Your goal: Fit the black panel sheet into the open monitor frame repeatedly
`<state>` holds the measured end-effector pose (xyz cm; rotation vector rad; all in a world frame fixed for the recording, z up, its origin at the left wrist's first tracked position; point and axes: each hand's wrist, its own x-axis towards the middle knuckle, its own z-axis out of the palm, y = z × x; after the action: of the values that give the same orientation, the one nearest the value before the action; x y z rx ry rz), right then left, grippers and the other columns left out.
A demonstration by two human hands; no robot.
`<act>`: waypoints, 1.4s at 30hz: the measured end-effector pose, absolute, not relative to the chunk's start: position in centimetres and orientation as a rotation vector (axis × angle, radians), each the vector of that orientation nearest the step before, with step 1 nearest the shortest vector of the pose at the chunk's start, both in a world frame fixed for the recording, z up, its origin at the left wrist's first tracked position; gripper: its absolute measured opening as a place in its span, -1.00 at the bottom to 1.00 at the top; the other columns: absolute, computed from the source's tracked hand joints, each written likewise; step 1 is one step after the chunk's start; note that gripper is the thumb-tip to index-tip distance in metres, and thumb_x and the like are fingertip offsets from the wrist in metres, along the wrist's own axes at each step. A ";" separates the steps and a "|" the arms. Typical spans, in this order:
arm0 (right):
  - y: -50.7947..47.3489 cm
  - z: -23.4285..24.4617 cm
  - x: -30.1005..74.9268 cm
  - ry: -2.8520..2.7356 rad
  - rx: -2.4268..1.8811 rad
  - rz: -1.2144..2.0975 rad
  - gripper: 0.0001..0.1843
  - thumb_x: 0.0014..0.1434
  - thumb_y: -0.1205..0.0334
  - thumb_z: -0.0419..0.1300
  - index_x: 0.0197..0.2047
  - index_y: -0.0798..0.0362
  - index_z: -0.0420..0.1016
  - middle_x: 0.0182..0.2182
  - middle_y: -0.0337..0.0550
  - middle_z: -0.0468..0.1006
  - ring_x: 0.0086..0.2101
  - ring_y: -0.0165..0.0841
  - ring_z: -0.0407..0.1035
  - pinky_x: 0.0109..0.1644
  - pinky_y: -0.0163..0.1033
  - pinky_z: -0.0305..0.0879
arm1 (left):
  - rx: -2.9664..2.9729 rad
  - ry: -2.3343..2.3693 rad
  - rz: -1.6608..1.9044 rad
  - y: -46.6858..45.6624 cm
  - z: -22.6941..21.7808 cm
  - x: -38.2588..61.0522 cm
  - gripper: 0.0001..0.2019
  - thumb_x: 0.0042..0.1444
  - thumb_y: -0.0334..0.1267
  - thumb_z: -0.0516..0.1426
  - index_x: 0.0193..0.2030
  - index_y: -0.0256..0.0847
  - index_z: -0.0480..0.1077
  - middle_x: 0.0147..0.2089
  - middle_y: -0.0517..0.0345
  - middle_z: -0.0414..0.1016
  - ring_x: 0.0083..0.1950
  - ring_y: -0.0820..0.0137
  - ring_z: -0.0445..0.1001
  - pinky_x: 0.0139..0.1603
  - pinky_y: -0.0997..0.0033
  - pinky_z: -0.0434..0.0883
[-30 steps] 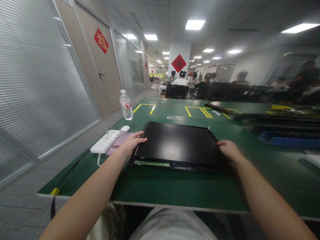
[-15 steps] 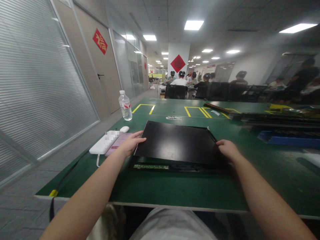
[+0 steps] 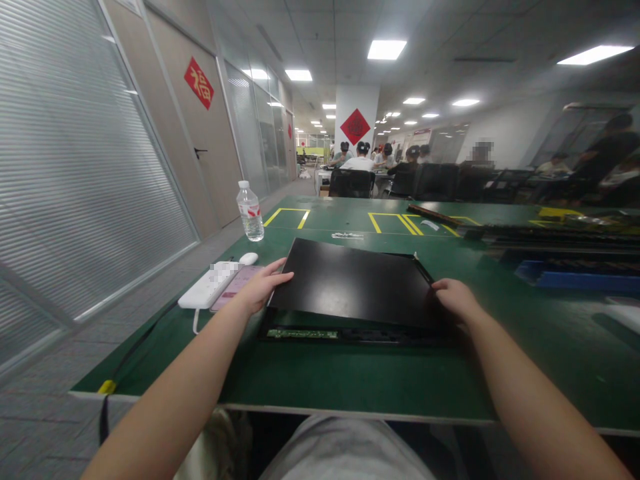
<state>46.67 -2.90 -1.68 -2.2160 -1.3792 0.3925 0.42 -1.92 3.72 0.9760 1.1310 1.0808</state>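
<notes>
While the left hand point(image 3: 257, 293) and right hand point(image 3: 459, 300) gripped the panel point(image 3: 350, 280) in their fingers point(image 3: 281, 278), it tilted over a frame point(image 3: 400, 335) on the counter point(image 3: 350, 383), phone point(image 3: 233, 293) and bottle point(image 3: 250, 217) leftward, blue channel point(image 3: 590, 277) rightward.

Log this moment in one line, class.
left hand: grips black display panel, left edge; right hand: at panel's right edge; green circuit board: exposed at near side

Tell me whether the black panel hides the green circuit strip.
No, the green circuit strip shows past the near edge of the black panel.
</notes>
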 end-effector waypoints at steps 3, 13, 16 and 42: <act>-3.1 -1.4 46.4 -1.375 -2.231 0.409 -0.62 -0.02 0.45 0.16 -0.13 0.09 0.63 -0.18 -0.01 0.64 -0.18 -0.22 0.52 -0.10 -0.27 0.36 | 1.006 1.109 1.117 -2.1 4.0 0.6 -0.30 0.03 -0.49 0.25 0.36 -0.23 0.25 0.17 -0.12 0.54 0.06 0.19 0.58 0.07 0.30 0.52; -3.0 -1.3 46.6 -1.376 -2.207 0.384 -0.67 -0.03 0.45 0.17 -0.17 0.11 0.61 -0.21 0.01 0.64 -0.21 -0.22 0.51 -0.12 -0.25 0.35 | 1.102 0.880 1.139 -2.4 4.2 0.8 -0.34 0.00 -0.46 0.26 0.29 -0.23 0.32 0.08 -0.08 0.59 0.02 0.14 0.60 -0.02 0.27 0.57; -2.8 -1.4 46.8 -1.302 -2.130 0.351 -0.64 -0.05 0.42 0.20 -0.14 0.11 0.61 -0.22 -0.01 0.64 -0.21 -0.22 0.51 -0.10 -0.22 0.36 | 1.115 0.785 1.162 -2.3 4.0 0.7 -0.29 -0.06 -0.45 0.31 0.30 -0.25 0.31 0.07 -0.09 0.60 0.03 0.10 0.59 0.02 0.21 0.55; -5.0 3.2 44.9 -0.530 -0.767 0.979 -0.74 0.09 0.39 0.20 -0.13 0.12 0.60 -0.26 -0.16 0.66 -0.29 -0.34 0.54 -0.06 -0.23 0.48 | 1.104 0.783 1.393 -1.6 4.3 -0.1 -0.33 -0.17 -0.28 0.31 0.19 -0.25 0.45 0.02 0.02 0.62 0.00 0.08 0.57 -0.01 0.26 0.46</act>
<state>44.93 -5.04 3.19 -0.7667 -0.5303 0.9787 -0.13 -1.61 4.27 1.1037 0.7829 1.3935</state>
